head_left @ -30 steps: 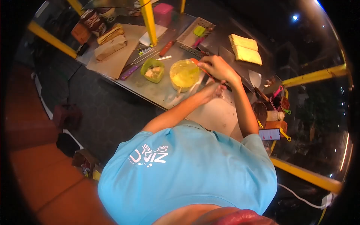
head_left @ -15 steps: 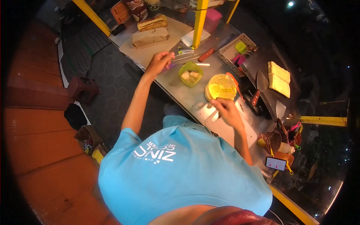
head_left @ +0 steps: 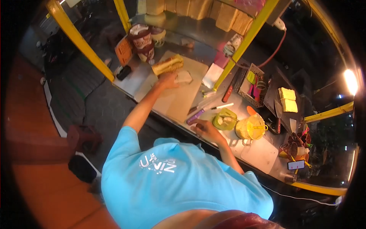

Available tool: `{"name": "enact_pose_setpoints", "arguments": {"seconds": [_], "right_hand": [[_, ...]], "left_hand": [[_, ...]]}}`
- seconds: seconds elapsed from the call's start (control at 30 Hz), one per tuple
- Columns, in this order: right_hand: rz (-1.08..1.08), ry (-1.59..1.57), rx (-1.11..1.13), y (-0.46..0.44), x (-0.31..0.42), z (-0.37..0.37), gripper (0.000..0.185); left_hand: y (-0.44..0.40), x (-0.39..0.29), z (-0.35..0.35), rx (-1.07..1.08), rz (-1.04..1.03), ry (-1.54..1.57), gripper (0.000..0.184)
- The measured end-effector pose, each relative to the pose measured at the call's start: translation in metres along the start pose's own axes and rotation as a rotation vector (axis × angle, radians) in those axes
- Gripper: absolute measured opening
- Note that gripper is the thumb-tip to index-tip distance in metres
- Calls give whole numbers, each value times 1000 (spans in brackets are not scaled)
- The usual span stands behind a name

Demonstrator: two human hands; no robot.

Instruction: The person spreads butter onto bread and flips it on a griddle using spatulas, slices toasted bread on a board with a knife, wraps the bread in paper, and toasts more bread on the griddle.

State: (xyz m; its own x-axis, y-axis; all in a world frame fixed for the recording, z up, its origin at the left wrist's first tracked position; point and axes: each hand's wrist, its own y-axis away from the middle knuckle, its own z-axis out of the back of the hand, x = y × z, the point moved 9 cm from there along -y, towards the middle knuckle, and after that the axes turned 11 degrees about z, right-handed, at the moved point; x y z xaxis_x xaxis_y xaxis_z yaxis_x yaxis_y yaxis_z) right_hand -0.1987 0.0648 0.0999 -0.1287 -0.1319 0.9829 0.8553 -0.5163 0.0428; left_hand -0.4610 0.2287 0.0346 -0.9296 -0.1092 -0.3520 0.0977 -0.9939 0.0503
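Surface: we stand at a metal counter [head_left: 160,105]; brown paper [head_left: 179,93] covers its left part, and a pale board [head_left: 260,156] lies at the right.
Room: yellow posts [head_left: 78,42] frame the stall, loaves [head_left: 200,8] line a shelf at the back, and a bright lamp [head_left: 350,82] shines at far right.
Left hand: ours [head_left: 167,81] is at the left end of the wrapped roll [head_left: 184,77]; blur hides the fingertips, so we cannot tell how tightly they close.
Right hand: ours [head_left: 207,131] is partly open, fingers loosely bent, near the purple handle [head_left: 195,116]; we cannot tell whether they touch.
Roll: it lies on the brown paper, just in front of the filled bread [head_left: 167,65].
Nearby: the green bowl [head_left: 225,119] sits between our right hand and the yellow tub [head_left: 249,127].
Griddle: two yellow slices [head_left: 288,100] lie on the dark plate [head_left: 299,114].
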Motion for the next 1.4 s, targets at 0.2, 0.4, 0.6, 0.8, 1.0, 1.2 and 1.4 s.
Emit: {"name": "enact_pose_setpoints", "arguments": {"seconds": [0.2, 0.4, 0.6, 0.8, 1.0, 1.2, 1.4], "right_hand": [[-118, -216, 44, -33, 10, -60, 32], [-106, -519, -187, -31, -26, -74, 27], [-82, -371, -366, -16, -6, -33, 27], [71, 688, -620, 49, 186, 100, 26], [1265, 1153, -937, 128, 493, 20, 15], [756, 1524, -819, 51, 622, 64, 37], [26, 1699, -637, -27, 629, 76, 31]], "left_hand": [[-26, 21, 5, 156, -22, 227, 78], [36, -1, 1, 700, 321, 966, 73], [61, -14, -10, 736, 185, 1136, 68], [31, -17, 17, 295, 88, 93, 72], [35, -61, 52, 123, -219, 338, 62], [153, -182, 347, -182, -853, 557, 38], [279, -217, 520, -869, -1592, 582, 15]]}}
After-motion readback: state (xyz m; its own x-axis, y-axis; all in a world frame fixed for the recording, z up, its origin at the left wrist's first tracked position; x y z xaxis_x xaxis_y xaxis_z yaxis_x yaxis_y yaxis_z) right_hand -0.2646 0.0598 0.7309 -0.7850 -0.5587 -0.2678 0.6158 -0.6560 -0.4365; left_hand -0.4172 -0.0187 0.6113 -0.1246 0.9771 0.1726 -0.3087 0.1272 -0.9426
